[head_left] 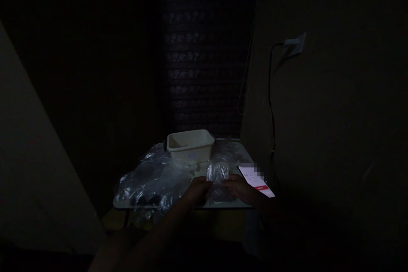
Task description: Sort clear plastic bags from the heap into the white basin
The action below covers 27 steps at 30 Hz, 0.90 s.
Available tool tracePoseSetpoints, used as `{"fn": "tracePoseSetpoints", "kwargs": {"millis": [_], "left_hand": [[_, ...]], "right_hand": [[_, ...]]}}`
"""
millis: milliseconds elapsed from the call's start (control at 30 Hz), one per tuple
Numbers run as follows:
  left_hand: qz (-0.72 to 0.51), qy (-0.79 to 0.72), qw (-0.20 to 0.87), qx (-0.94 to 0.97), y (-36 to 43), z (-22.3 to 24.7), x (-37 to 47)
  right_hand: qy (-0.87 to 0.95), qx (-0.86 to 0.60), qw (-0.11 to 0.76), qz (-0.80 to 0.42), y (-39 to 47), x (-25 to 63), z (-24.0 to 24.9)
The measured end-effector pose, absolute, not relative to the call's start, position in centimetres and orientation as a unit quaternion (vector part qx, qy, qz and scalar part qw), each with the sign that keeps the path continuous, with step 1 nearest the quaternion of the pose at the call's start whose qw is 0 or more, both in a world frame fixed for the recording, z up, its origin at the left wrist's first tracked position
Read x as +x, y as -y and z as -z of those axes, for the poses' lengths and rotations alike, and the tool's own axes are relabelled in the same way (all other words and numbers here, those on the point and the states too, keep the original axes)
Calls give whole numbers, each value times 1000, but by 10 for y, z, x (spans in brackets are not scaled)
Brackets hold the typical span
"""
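Note:
Between my two hands is a small clear plastic bag (218, 173), held over the front part of a white table (178, 207). My left hand (200, 185) pinches its left side, and my right hand (236, 185) grips its right side. Whether anything lies inside the bag is too dark to tell. A heap of crumpled clear plastic bags (156, 178) covers the table's left side, partly behind my left forearm. Just right of my right hand lies a phone (255, 178) with a lit screen.
A white rectangular tub (191, 153) with dark handles stands at the back of the table. More clear plastic (228, 151) lies to its right. A black cable (270, 102) hangs from a wall outlet (295, 44) on the right. Dark blinds (200, 72) cover the far side.

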<state>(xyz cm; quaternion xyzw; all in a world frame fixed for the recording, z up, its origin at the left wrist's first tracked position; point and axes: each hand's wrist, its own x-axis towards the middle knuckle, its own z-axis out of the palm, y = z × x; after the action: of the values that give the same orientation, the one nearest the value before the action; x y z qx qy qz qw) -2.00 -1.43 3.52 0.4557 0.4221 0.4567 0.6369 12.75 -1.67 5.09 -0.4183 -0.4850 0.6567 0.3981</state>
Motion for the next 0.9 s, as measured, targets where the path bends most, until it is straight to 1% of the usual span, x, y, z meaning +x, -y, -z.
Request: {"fn": "tracePoseSetpoints", "kwargs": {"millis": [100,333,567,733,900], "left_hand": [[-465,-434,610,472,13,-34,-21],[-484,-432,586,485,11,-34,-23],[-501,-401,629,439,17,-47,-20],[-488,-429,620,441,17,-48,-22],[-476,-445,615,445,15,-47,-25]], "right_hand": [[486,-408,397,-663,17,128,-50],[466,-377,413,-685,14,127,-49],[459,-344,416,-706,15,128,-48],[439,-367,408,-712,18,130,-53],[392,-349,445,-726,12,134,-51]]}}
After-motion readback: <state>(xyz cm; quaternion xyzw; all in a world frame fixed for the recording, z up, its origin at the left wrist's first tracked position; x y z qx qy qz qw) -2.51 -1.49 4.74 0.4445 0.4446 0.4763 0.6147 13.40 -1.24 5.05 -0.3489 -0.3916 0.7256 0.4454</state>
